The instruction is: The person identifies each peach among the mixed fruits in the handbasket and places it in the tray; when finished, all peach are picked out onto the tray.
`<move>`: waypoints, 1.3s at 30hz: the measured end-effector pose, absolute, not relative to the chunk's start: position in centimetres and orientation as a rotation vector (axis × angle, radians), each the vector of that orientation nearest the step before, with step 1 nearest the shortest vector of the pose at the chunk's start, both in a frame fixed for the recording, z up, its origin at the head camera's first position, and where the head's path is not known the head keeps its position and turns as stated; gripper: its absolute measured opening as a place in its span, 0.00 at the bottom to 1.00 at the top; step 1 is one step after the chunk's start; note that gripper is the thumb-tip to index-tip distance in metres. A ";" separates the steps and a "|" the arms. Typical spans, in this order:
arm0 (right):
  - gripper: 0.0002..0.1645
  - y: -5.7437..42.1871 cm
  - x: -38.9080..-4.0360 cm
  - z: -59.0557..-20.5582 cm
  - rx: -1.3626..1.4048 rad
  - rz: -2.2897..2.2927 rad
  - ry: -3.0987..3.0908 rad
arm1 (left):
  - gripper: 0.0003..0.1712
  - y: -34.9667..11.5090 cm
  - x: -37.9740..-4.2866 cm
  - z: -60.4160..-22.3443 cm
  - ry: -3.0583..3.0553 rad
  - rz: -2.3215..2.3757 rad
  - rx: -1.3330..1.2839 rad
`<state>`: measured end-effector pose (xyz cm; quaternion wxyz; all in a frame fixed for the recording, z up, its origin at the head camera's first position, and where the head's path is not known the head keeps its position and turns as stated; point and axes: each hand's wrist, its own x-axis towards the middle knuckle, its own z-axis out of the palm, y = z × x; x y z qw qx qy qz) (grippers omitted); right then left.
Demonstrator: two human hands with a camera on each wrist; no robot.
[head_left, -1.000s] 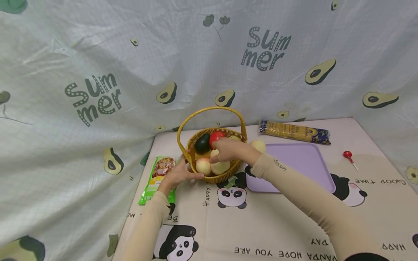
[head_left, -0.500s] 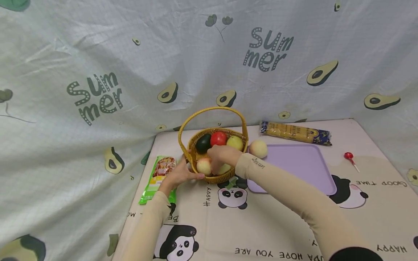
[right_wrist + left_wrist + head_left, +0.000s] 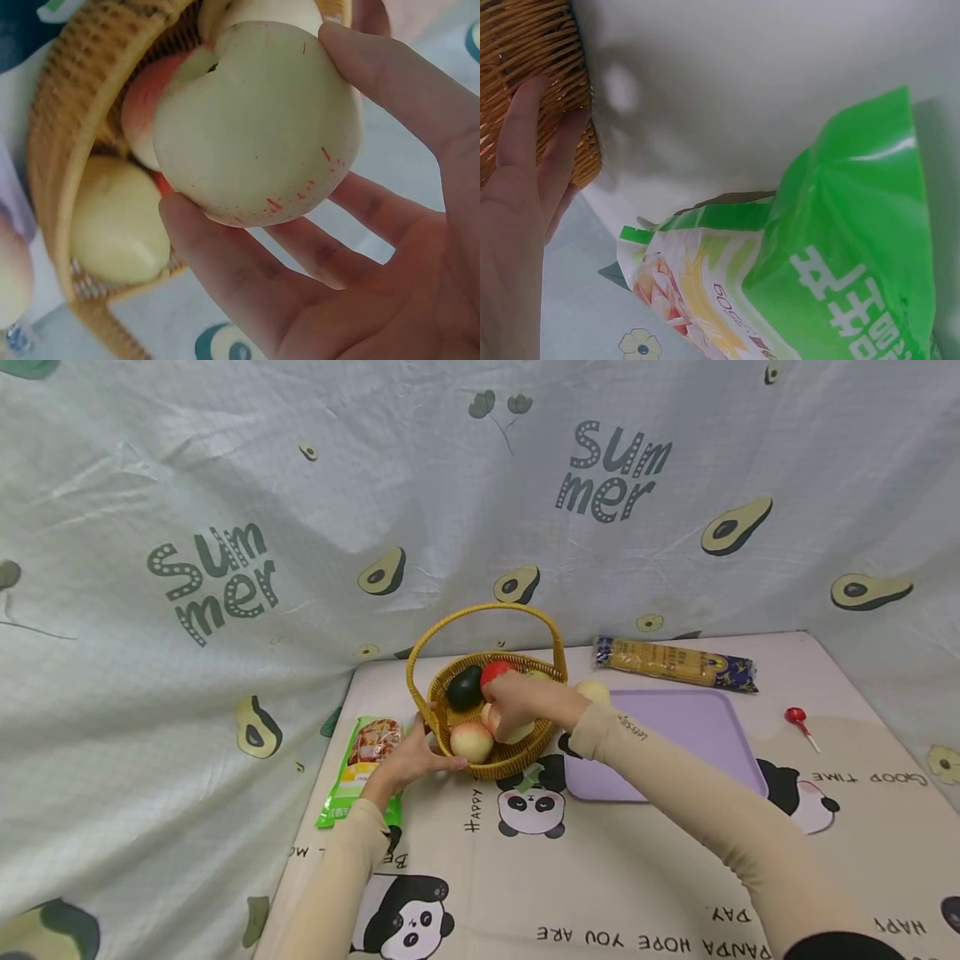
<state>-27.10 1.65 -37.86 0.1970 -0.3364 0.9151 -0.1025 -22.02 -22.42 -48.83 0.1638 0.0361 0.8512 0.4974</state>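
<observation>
A wicker basket with an arched handle stands at the table's back. Inside it are a dark green avocado, a red round fruit, a pale peach and a yellow-green fruit. My right hand is over the basket, holding a whitish peach with red flecks between thumb and fingers. Partly behind that peach, the right wrist view shows a redder fruit. My left hand rests against the basket's left end, its fingers lying on the outer wicker.
A green food packet lies left of the basket. To the right are a lilac tray, a peach at its back left corner, a bag of dried noodles and a red lollipop. A curtain hangs behind.
My right hand dips toward the front of the basket, then shifts back and to the right, covering part of the red fruit again. My left hand stays in place.
</observation>
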 end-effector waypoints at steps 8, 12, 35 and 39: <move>0.33 6.3 -27.5 -36.2 -0.948 -0.443 2.647 | 0.75 -22.8 -22.1 -48.9 2.433 1.442 0.083; 0.34 9.4 -27.7 -35.8 -0.932 -0.462 2.706 | 0.75 -22.9 -22.1 -49.0 2.427 1.454 0.089; 0.35 22.9 -29.7 -45.3 -0.790 -0.582 2.918 | 0.74 -22.4 -22.1 -48.7 2.427 1.415 0.076; 0.31 23.0 -30.0 -47.5 -0.882 -0.661 2.948 | 0.74 -22.3 -22.0 -48.8 2.422 1.431 0.085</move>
